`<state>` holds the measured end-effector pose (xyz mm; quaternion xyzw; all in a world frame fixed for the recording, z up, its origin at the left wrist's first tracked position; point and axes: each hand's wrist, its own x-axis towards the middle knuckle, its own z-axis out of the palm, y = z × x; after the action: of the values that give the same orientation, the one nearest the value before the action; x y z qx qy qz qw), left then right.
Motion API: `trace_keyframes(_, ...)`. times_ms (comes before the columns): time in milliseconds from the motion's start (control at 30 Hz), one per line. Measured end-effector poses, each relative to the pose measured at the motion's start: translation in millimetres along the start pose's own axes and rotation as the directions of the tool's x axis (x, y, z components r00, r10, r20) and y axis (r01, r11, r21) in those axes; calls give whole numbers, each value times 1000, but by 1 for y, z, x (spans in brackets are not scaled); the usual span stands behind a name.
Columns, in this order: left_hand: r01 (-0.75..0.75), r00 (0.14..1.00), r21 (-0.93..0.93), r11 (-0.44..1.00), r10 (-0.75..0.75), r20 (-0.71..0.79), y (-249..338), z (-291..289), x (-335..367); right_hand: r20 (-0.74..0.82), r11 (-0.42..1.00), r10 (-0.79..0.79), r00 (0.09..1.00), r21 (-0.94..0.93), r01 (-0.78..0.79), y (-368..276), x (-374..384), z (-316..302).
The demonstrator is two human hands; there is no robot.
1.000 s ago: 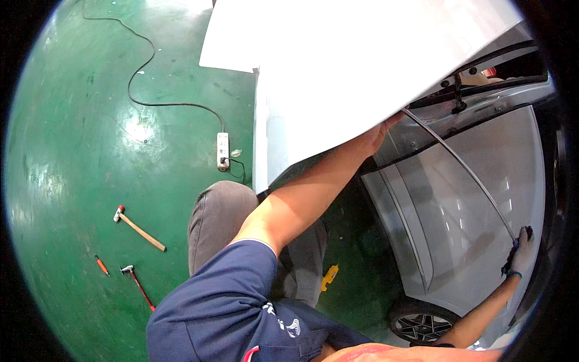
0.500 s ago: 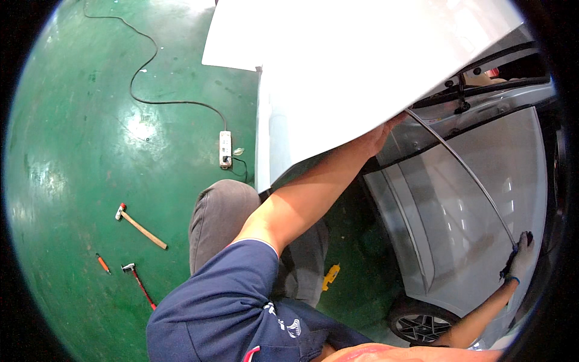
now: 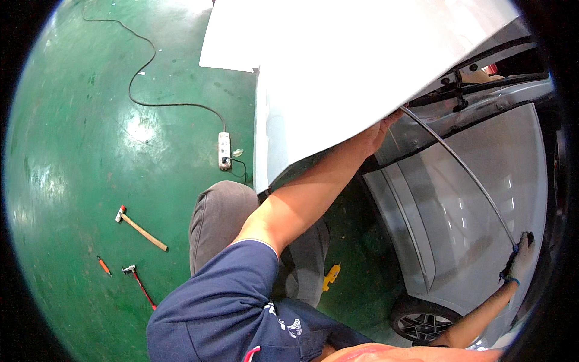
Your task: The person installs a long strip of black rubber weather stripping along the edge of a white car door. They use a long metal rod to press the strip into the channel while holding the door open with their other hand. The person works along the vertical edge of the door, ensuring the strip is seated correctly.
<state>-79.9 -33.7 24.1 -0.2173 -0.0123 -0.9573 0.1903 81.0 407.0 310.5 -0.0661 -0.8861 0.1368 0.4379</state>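
White hood panel (image 3: 362,66) is resting raised over the car; the left hand (image 3: 377,130) is bracing its edge, fingers hidden, so grip unclear. Gloved right hand (image 3: 517,258) is closing around the thin rod (image 3: 458,163). Best keeping the panel steady.

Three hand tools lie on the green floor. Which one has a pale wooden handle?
The hammer, uppermost of the three, has the pale wooden handle. The small orange tool and the red-handled tool below it do not.

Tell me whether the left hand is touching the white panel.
Touching. The head view shows the left hand pressed against the lower edge of the white panel, fingers partly hidden behind it.
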Motion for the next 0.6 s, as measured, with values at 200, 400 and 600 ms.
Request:
trace_keyframes(200,6,999,-14,1000,-7,-42,0,-3,1,52,994,103,993,20,-104,-20,-6,-13)
trace_keyframes(400,-5,1000,-43,999,4,-21,-9,-11,5,-32,994,21,999,-106,-24,-16,-14,3)
trace_keyframes(600,-11,1000,-5,1000,11,-29,-1,0,-2,86,992,121,989,34,-124,-40,-22,-14)
